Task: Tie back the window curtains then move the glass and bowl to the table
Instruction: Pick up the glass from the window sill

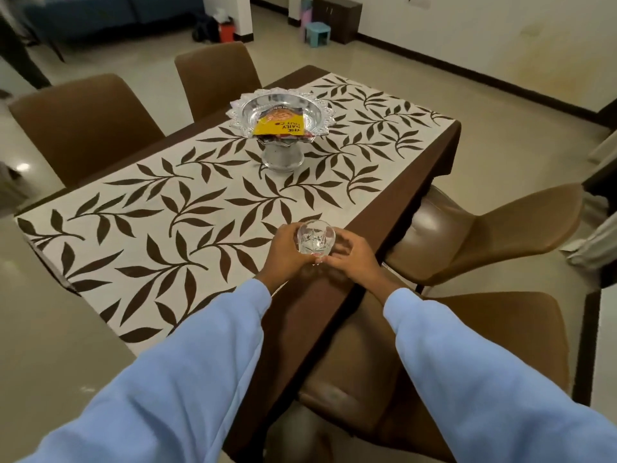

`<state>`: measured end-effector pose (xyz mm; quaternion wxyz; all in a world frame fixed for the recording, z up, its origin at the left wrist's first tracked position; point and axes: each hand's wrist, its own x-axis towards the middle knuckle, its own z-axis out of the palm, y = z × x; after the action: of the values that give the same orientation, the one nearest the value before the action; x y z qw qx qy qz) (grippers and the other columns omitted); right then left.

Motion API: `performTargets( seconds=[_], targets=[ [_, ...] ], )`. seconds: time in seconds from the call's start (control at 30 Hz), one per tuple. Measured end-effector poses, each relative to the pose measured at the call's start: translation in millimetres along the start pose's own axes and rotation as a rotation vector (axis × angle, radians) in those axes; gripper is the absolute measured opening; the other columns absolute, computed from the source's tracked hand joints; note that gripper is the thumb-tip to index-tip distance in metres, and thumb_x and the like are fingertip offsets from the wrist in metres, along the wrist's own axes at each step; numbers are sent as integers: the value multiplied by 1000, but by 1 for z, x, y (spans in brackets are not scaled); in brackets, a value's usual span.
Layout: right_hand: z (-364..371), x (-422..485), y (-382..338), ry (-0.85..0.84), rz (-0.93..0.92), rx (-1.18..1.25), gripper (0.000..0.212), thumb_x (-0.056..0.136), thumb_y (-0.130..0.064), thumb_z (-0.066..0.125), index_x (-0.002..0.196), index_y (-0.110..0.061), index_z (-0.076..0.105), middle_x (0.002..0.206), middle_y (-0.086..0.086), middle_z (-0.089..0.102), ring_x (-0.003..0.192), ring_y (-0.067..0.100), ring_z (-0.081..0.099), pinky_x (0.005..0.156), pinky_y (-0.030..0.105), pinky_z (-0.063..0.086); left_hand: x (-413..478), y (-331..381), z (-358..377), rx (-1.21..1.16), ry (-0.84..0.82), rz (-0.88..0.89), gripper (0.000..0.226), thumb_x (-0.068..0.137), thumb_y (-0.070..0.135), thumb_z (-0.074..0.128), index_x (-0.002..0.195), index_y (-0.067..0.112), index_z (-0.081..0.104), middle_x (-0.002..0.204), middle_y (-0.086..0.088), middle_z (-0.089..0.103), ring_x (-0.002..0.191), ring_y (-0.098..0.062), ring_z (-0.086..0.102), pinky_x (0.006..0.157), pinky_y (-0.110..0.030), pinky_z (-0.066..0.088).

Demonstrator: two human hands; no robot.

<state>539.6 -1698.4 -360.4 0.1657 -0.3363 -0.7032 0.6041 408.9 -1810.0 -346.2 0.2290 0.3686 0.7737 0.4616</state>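
You are holding the glass in both hands at the near right edge of the counter. Your left hand is wrapping its fingers round the left side. Your right hand is curling in on the right and pinching low near the base. Using two hands on one small, slippery piece looks like a way of steadying it as you set it down upright. Your fingers are hiding the base, so I cannot tell whether it is touching the cloth or hanging just above it. The glass is sitting where the leaf-patterned runner meets the brown border, close to the drop, so you may be wanting it further in before letting go.

The bowl is standing on its pedestal toward the far end of the counter, well apart from the glass. It is carrying a yellow packet, which is lying flat inside it. With the bowl in place, the glass seems to be the last piece you are delivering.

Counting: one glass, one bowl, one packet, one counter. Four brown chairs are showing, two along the far left side and two along the right side nearest you.
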Motion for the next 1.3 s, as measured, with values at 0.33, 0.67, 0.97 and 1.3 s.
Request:
performTargets(
  seconds=[0.33, 0.67, 0.97, 1.3],
  targets=[
    [8, 24, 20, 20, 54, 58, 75, 70, 7, 83, 137, -9, 52, 121, 2, 64, 115, 18, 63, 95, 28, 54, 27, -26, 10, -10, -40, -5, 73, 57, 18, 90, 120, 19, 52, 115, 3, 51, 102, -10, 53, 83, -20, 49],
    [48, 21, 21, -12, 38, -41, 69, 68, -18, 90, 127, -26, 56, 124, -2, 65, 110, 16, 65, 92, 34, 57, 14, -51, -36, -13, -137, -42, 68, 65, 32, 86, 121, 23, 48, 120, 3, 52, 104, -9, 52, 74, -10, 39],
    [76, 7, 32, -20, 87, -28, 70, 69, -15, 90, 130, -22, 56, 125, -2, 65, 111, 14, 65, 95, 34, 55, -2, -76, -48, -23, -191, -33, 68, 68, 32, 84, 125, 21, 48, 124, -1, 53, 111, -15, 54, 80, -10, 40],
    [87, -7, 42, 4, 109, -72, 71, 74, -9, 84, 138, -17, 53, 128, 0, 64, 116, 16, 63, 98, 33, 54, -13, -94, -45, 9, -219, 5, 71, 67, 29, 86, 128, 19, 51, 123, -2, 56, 108, -9, 51, 80, -4, 36]
  ],
)
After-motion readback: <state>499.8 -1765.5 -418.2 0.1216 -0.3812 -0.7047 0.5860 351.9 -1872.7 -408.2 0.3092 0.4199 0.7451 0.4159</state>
